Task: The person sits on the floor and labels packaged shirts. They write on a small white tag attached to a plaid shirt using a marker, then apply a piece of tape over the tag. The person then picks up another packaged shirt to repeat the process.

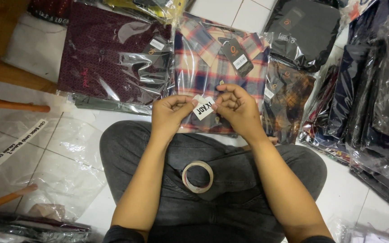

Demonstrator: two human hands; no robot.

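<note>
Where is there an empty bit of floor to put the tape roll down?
Bare white tile shows at the lower right, between the person's knee and the dark bagged clothes. A smaller patch lies at the top, between the plaid shirt and the black bagged shirt. Left is covered by loose plastic bags. Ahead, by both hands, it is crowded.

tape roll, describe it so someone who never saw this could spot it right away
Find the person's crossed legs in dark grey jeans. The tape roll lies on the lap between the forearms. It is the only ring there: pale, hollow, far smaller than the bagged shirts on the floor.
</note>
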